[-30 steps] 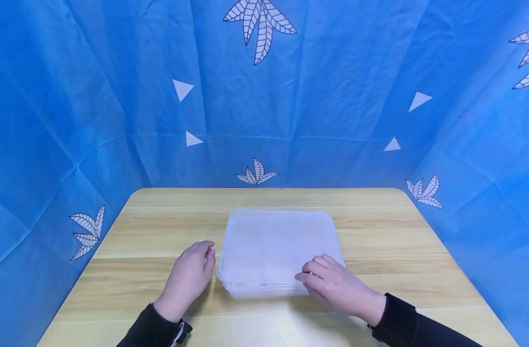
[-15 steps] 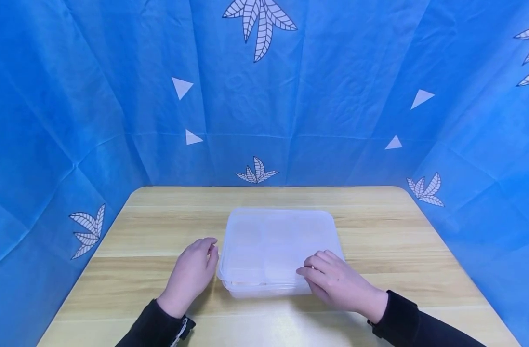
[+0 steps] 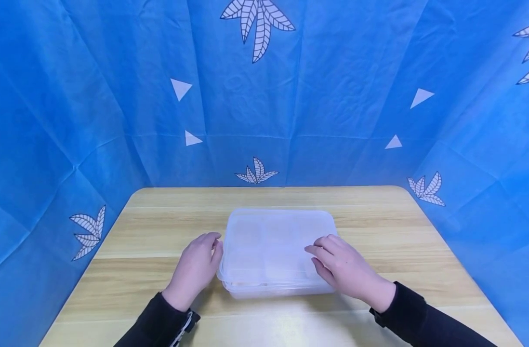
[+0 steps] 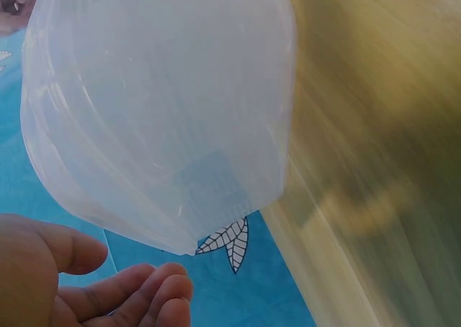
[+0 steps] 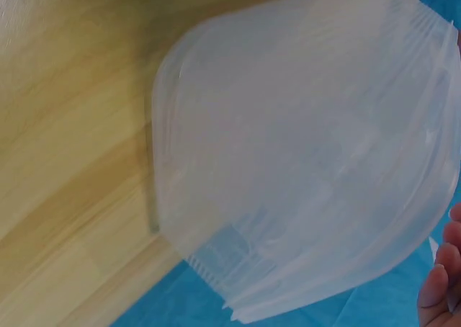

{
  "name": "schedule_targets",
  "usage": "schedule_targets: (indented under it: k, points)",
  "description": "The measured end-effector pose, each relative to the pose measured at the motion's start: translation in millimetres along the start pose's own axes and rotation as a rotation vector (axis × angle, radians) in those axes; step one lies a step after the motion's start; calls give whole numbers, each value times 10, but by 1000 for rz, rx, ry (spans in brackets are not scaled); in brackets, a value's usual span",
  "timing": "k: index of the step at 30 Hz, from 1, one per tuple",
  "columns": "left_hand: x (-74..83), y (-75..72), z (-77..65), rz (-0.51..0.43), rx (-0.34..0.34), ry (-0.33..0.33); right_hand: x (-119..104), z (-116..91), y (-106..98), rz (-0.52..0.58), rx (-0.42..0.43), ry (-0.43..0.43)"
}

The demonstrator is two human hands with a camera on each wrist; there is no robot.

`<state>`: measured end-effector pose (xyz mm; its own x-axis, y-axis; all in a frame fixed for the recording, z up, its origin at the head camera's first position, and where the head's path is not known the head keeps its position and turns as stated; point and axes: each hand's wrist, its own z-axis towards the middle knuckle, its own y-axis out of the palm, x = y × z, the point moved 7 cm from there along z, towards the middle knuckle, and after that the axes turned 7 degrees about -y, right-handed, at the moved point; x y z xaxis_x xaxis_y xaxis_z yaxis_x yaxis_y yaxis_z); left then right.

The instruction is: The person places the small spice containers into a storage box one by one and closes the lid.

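Observation:
A translucent plastic food container [image 3: 275,291] sits on the table, with its frosted lid [image 3: 264,246] lying on top. At the front left corner the lid's edge stands out slightly from the rim beneath. My left hand [image 3: 197,267] is beside the left edge, fingers loosely bent; in the left wrist view its fingers [image 4: 137,298] hold nothing, a little apart from the container. Over the right front part of the lid hovers my right hand [image 3: 349,267], fingers loosely bent. In the right wrist view its fingers [image 5: 446,269] show only partly at the edge, beside the container.
The wooden table [image 3: 169,217] extends around the container on all sides. A blue patterned cloth [image 3: 334,96] hangs behind the table and along both sides.
My right hand has moved up and away from the front right edge, over the lid. The left hand has shifted slightly right, closer to the container's left side. The container has stayed put.

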<state>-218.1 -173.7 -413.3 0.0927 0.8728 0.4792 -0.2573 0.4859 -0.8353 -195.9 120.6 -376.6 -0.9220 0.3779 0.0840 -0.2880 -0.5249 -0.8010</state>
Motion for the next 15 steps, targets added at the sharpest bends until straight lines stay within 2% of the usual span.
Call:
schedule_targets:
  k: [7, 15]
  points:
    - [26, 25, 36, 6, -34, -26, 166, -35, -26, -32, -6, 124]
    - [30, 38, 73, 28, -50, -16, 375, -120, -32, -81, -38, 309]
